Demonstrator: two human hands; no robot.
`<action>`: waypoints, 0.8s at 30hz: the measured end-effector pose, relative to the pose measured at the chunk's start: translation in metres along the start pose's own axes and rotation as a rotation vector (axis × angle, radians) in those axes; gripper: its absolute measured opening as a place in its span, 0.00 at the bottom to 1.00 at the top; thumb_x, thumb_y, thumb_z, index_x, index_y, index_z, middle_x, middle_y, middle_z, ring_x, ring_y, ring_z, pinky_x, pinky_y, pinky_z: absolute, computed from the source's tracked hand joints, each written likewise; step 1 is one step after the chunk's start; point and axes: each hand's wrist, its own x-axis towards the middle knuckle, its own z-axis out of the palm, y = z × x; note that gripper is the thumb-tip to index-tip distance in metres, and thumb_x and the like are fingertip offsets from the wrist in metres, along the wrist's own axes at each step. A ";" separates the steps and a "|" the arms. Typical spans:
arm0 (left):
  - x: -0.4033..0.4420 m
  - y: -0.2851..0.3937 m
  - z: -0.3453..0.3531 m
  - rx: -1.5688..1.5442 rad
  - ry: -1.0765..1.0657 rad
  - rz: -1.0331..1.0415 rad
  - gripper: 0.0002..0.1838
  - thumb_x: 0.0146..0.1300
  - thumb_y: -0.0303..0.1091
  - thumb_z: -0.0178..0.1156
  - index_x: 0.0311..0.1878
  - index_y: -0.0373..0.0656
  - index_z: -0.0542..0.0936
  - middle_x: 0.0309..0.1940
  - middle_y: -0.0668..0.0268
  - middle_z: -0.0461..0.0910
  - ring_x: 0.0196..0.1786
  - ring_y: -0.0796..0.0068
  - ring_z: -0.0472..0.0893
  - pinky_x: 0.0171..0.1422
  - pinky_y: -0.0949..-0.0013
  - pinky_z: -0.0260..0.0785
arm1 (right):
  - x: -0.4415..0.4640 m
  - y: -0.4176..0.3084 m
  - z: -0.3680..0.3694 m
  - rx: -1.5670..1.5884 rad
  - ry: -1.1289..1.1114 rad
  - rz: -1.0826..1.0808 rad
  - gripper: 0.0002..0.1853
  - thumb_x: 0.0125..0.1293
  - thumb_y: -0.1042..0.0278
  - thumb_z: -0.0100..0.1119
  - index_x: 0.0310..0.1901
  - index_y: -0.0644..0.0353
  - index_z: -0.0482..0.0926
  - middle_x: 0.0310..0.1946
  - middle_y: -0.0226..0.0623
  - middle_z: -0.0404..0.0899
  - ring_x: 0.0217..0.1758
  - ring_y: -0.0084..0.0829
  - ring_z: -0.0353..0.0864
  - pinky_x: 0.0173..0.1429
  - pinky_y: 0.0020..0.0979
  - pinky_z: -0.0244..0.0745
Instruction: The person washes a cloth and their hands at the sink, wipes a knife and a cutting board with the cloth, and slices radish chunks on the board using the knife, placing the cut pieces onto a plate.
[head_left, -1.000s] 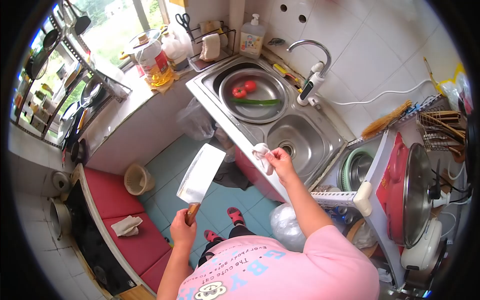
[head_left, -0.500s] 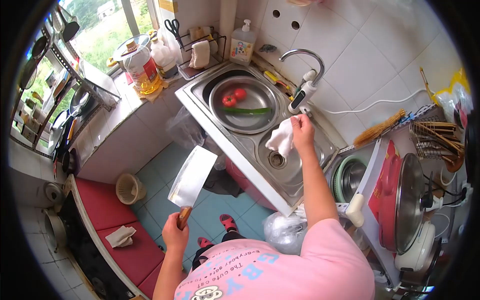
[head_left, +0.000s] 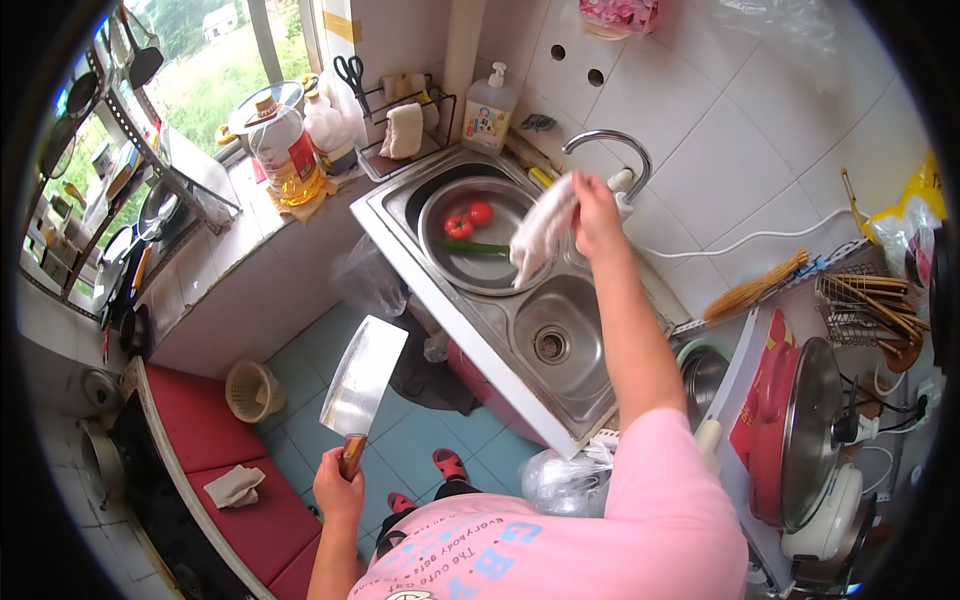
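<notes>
My left hand (head_left: pixel 338 486) is closed around the wooden handle of a cleaver (head_left: pixel 366 375), whose broad blade points up and away over the floor. In my right hand (head_left: pixel 598 218) a white cloth (head_left: pixel 541 238) is pinched at its top and hangs down, slightly blurred. It covers part of a steel basin (head_left: pixel 440 262) set in the left sink bowl. Inside the basin are two tomatoes (head_left: pixel 481 213) and a long green vegetable (head_left: pixel 472 247), partly hidden by the cloth. Behind my right hand stands the curved faucet (head_left: pixel 610 136); the right sink bowl (head_left: pixel 582 330) lies below my forearm.
A soap pump bottle (head_left: pixel 489 112) and an oil jug (head_left: pixel 283 155) stand behind the sink. At left, a red counter (head_left: pixel 215 430) bears a folded cloth (head_left: pixel 235 486). A wastebasket (head_left: pixel 254 392) is on the floor. A red pan with a glass lid (head_left: pixel 812 430) stands at right.
My right hand has lifted the cloth from above the right sink bowl, up and left to the basin's edge. My left hand and the cleaver have shifted slightly left and down in view.
</notes>
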 end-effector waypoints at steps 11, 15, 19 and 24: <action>0.008 0.009 -0.001 0.012 0.076 0.066 0.19 0.51 0.26 0.69 0.48 0.44 0.76 0.37 0.56 0.82 0.41 0.48 0.82 0.44 0.54 0.75 | 0.073 -0.099 -0.045 0.316 0.162 -0.388 0.12 0.77 0.61 0.53 0.51 0.61 0.71 0.45 0.38 0.78 0.47 0.33 0.80 0.51 0.42 0.79; 0.008 0.014 -0.006 -0.018 0.049 0.035 0.19 0.51 0.26 0.68 0.48 0.44 0.76 0.37 0.56 0.82 0.41 0.48 0.82 0.44 0.54 0.75 | 0.041 -0.017 -0.081 0.358 0.323 -0.173 0.15 0.77 0.62 0.52 0.55 0.65 0.67 0.56 0.47 0.75 0.55 0.40 0.80 0.60 0.45 0.78; 0.009 0.013 -0.003 0.004 0.068 0.075 0.20 0.51 0.26 0.68 0.48 0.44 0.76 0.37 0.56 0.82 0.41 0.49 0.82 0.45 0.54 0.75 | 0.032 -0.007 -0.085 0.337 0.324 -0.139 0.17 0.77 0.61 0.52 0.57 0.64 0.65 0.56 0.46 0.74 0.54 0.43 0.79 0.63 0.46 0.76; 0.009 0.017 -0.001 0.015 0.044 0.086 0.20 0.50 0.25 0.68 0.48 0.45 0.76 0.38 0.57 0.83 0.41 0.49 0.83 0.45 0.54 0.75 | 0.041 -0.004 -0.099 0.250 0.310 -0.020 0.17 0.77 0.59 0.53 0.56 0.63 0.67 0.52 0.44 0.75 0.52 0.43 0.79 0.63 0.48 0.76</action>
